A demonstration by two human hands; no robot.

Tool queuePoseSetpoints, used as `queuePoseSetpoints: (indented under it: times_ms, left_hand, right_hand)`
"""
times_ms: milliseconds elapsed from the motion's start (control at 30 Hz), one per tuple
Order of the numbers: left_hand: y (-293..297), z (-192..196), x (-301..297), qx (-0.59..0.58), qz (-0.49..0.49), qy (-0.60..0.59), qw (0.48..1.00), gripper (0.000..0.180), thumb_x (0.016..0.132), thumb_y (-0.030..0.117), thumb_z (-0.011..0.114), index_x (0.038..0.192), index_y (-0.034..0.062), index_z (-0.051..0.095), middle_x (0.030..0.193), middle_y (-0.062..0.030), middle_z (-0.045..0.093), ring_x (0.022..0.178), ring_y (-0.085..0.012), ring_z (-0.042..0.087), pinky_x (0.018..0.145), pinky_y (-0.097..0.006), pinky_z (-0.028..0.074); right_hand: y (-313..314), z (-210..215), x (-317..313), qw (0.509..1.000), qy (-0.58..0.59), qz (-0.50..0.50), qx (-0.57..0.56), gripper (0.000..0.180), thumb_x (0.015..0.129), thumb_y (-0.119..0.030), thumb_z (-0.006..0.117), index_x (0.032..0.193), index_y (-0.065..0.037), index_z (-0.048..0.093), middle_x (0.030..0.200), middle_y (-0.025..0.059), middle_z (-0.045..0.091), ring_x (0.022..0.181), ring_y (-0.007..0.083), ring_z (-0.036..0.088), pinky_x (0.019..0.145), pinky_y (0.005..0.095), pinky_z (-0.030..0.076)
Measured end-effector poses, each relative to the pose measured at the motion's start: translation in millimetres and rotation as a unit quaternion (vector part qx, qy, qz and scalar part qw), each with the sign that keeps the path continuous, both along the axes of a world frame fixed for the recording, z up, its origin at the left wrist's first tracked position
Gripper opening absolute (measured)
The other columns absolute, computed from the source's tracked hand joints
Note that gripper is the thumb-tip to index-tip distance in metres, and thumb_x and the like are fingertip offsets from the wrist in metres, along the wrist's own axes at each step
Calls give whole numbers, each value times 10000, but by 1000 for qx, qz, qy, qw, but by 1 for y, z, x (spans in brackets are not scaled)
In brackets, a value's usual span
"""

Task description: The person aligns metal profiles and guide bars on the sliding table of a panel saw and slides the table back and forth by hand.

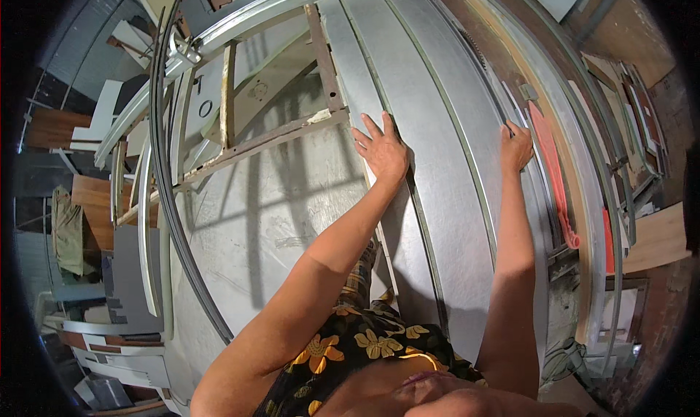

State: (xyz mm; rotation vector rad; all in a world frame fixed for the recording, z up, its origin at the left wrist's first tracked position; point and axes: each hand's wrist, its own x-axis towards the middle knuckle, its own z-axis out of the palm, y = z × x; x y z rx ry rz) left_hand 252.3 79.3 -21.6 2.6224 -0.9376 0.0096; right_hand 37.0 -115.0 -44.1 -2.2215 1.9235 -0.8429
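Note:
A long silver metal surface, split lengthwise by dark grooves, stretches away in front of me. My left hand rests on it with its fingers spread, close to the corner of a worn brown-and-white frame. Along the right edge of the metal, my right hand has its fingers curled in beside a thin metal rail. A small dark bit shows at those fingertips, but what they grip is too small to make out.
Right of my right hand lies a red strip of material beside a long wooden edge. Bent dark strips cross the left side. Several boards and panels stand around. The pale floor shows below the frame.

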Motion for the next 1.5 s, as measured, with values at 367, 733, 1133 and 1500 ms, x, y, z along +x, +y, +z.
queuePoseSetpoints:
  times_ms: [367,733,1133,1500]
  left_hand:
    - [-16,-2,14,2,-25,4,1000,628,821,143,578,1426,148,406,1519,-264,225,1349,-575,180,1079,-620,210]
    - [-25,6,20,18,-26,44,999,660,801,114,600,1429,128,399,1531,-265,178,1364,-577,131,1088,-635,189]
    - [-33,8,28,16,-25,49,998,669,791,78,578,1433,116,394,1528,-271,184,1354,-598,126,1090,-636,173]
    - [-38,12,35,10,-33,63,997,674,779,76,601,1423,103,405,1521,-286,181,1349,-604,120,1089,-637,167]
  right_hand:
    - [-50,-8,42,1000,-22,-11,0,263,772,-292,749,1035,-275,742,990,20,618,1013,248,569,867,442,413]
    - [-77,-10,59,1000,5,7,-22,350,771,-287,749,1098,-187,674,1002,50,635,999,281,582,841,456,442]
    - [-63,-13,18,998,-21,46,-48,260,764,-287,741,955,-134,654,947,43,652,938,272,605,789,447,465]
    - [-69,5,78,986,83,-3,-148,299,752,-308,751,1021,-196,681,991,33,646,965,264,595,789,455,444]
